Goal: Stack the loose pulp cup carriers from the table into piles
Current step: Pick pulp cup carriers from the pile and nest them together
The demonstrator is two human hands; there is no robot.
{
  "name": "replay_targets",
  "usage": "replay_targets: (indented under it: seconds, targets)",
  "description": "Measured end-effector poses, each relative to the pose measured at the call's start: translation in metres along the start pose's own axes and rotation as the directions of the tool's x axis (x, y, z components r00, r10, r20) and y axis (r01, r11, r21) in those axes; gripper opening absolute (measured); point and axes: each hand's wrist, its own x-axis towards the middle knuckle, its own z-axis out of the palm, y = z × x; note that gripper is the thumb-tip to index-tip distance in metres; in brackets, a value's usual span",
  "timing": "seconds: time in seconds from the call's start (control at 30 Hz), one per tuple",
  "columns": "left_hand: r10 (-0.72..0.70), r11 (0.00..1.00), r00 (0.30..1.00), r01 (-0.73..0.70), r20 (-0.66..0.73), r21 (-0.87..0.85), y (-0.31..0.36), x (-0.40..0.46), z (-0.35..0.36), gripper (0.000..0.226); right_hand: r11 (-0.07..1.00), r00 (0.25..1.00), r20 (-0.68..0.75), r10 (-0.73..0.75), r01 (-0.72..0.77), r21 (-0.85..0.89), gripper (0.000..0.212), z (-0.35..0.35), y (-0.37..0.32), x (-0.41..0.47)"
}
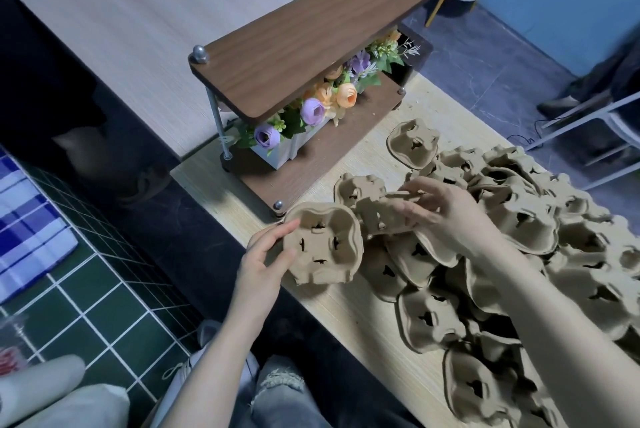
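Pale wood-grain table (349, 320), near edge bare, right half buried under a loose heap of pulp cup carriers (540, 254). Item: four-cup carrier (323, 247), held at the table's left edge, cups facing the camera, gripped by the left hand (263, 261), thumb over the rim, fingers behind. Item: second carrier (384, 214), tilted, just right of the first and above the heap, pinched in the curled fingers of the right hand (446, 209). Handling note: turn the second to match the first, line up cup wells, press until nested. Also present: two-tier shelf (311, 47) holding artificial flowers (311, 109).
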Motion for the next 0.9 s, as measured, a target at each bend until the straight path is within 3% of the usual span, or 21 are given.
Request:
replay_targets:
  seconds: [0.17, 0.27, 0.33, 0.4, 0.5, 0.57, 0.67, 0.77, 0.9]
  targets:
    - [-0.007, 1.0, 1.0, 0.006, 0.018, 0.004, 0.003, -0.001, -0.001, 0.034, 0.993, 0.971, -0.227, -0.075, 0.093, 0.068, 0.026, -0.007, -0.007, -0.033]
    - [-0.023, 1.0, 0.999, 0.023, 0.027, -0.011, 0.007, -0.001, 0.0, 0.033, 0.958, 0.948, -0.299, -0.107, 0.179, 0.223, 0.019, -0.003, -0.009, -0.048]
    - [-0.024, 0.999, 0.999, 0.025, 0.021, -0.038, 0.008, 0.0, -0.001, 0.039, 0.907, 0.948, -0.28, -0.153, 0.247, 0.342, 0.015, 0.007, -0.01, -0.055]
    - [-0.035, 0.997, 0.999, 0.034, -0.001, -0.07, 0.008, 0.0, -0.001, 0.045, 0.89, 0.946, -0.24, -0.217, 0.293, 0.348, 0.016, 0.022, -0.006, -0.06]
    - [-0.05, 0.995, 0.998, 0.047, -0.03, -0.091, 0.01, -0.002, -0.002, 0.065, 0.878, 0.958, -0.197, -0.21, 0.274, 0.392, 0.029, 0.045, -0.005, -0.064]
    - [-0.045, 0.995, 0.999, 0.042, -0.028, -0.086, 0.012, -0.002, -0.001, 0.068, 0.869, 0.956, -0.188, -0.226, 0.285, 0.405, 0.019, 0.058, -0.009, -0.066]
    - [-0.043, 0.995, 0.998, 0.04, -0.037, -0.089, 0.015, -0.003, 0.0, 0.05, 0.88, 0.955, -0.147, -0.257, 0.294, 0.373, 0.017, 0.071, -0.015, -0.067]
    - [-0.041, 0.994, 0.998, 0.036, -0.052, -0.1, 0.016, -0.004, 0.003, 0.039, 0.914, 0.95, -0.12, -0.287, 0.309, 0.262, 0.035, 0.078, -0.012, -0.066]
    - [-0.063, 0.991, 0.995, 0.053, -0.08, -0.122, 0.017, -0.007, 0.004, 0.059, 0.938, 0.952, -0.099, -0.29, 0.303, 0.171, 0.035, 0.079, -0.007, -0.068]
